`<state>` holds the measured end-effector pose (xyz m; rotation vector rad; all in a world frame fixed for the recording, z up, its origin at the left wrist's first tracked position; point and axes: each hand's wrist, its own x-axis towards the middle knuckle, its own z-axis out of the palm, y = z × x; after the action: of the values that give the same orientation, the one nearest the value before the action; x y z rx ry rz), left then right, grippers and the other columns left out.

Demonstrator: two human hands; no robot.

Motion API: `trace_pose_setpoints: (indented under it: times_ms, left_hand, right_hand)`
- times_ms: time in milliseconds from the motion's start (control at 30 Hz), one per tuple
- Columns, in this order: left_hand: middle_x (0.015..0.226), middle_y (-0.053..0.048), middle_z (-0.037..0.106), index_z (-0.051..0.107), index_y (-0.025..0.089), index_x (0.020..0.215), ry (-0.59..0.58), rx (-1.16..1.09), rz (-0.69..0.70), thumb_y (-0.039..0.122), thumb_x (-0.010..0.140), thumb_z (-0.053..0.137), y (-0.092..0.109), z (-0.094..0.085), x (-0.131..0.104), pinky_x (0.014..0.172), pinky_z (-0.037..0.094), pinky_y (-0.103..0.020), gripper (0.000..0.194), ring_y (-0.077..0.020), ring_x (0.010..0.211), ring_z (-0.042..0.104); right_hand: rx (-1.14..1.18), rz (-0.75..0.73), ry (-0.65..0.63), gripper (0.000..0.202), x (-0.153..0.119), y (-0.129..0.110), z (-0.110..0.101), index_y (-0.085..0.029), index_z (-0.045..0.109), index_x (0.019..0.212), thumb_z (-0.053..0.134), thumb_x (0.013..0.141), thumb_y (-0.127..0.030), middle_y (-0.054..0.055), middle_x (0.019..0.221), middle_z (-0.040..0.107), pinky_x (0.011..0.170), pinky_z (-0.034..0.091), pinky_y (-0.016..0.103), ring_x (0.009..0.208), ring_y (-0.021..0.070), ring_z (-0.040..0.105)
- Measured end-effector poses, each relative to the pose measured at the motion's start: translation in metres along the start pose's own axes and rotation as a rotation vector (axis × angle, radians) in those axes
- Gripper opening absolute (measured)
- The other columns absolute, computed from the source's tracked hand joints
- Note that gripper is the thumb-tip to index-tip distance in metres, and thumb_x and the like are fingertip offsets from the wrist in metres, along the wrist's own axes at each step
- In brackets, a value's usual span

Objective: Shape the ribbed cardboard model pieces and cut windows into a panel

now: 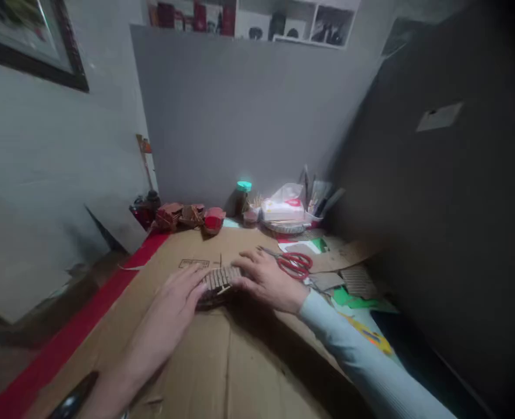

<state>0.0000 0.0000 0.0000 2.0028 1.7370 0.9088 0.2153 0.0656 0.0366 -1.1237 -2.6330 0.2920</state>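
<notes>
Both hands press flat on a small corrugated cardboard piece (219, 280) lying mid-bench on a brown cardboard sheet (240, 361): left hand (176, 302) on its left end, right hand (266, 279) on its right. Red scissors (295, 263) lie just right.

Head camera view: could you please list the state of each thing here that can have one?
Left hand: flat, fingers resting on the corrugated piece.
Right hand: flat, fingers pressing the corrugated piece.
Corrugated piece: lying on the cardboard sheet, between both hands.
Cardboard sheet: spread flat, creased.
Red scissors: lying flat, unheld; blades hidden.
Jar: upright, teal lid on.
</notes>
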Motion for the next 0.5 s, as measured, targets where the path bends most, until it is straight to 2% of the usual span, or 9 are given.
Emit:
trace_pose_setpoints:
  times_ms: [200,400,500]
  left_hand:
    - [0.134,-0.012,0.060,0.058,0.013,0.127,-0.012,-0.001,0.004,0.040,0.092,0.027,0.010,-0.002,-0.002,0.111,0.033,-0.051,0.054,-0.0260,0.125,0.051]
    - [0.133,-0.015,0.061,0.058,0.010,0.127,-0.016,-0.004,0.011,0.039,0.092,0.029,0.009,-0.001,0.001,0.111,0.032,-0.053,0.054,-0.0270,0.124,0.051]
    - [0.133,-0.014,0.061,0.057,0.013,0.127,-0.020,-0.007,0.022,0.036,0.095,0.033,0.008,-0.001,0.002,0.109,0.034,-0.054,0.046,-0.0257,0.124,0.052]
  right_hand:
    - [0.024,0.002,0.006,0.040,-0.008,-0.012,0.002,-0.012,0.061,0.120,0.053,0.096,-0.044,0.014,0.115,0.066,0.098,0.039,0.047,0.110,0.0297,0.056]
    - [0.076,-0.027,-0.032,0.045,-0.003,0.002,0.004,-0.014,0.057,0.126,0.054,0.095,-0.046,0.013,0.117,0.066,0.093,0.045,0.045,0.110,0.0263,0.060]
    - [0.101,-0.054,-0.050,0.041,0.000,0.006,0.002,-0.016,0.060,0.121,0.046,0.099,-0.047,0.010,0.114,0.067,0.091,0.046,0.043,0.108,0.0237,0.061]
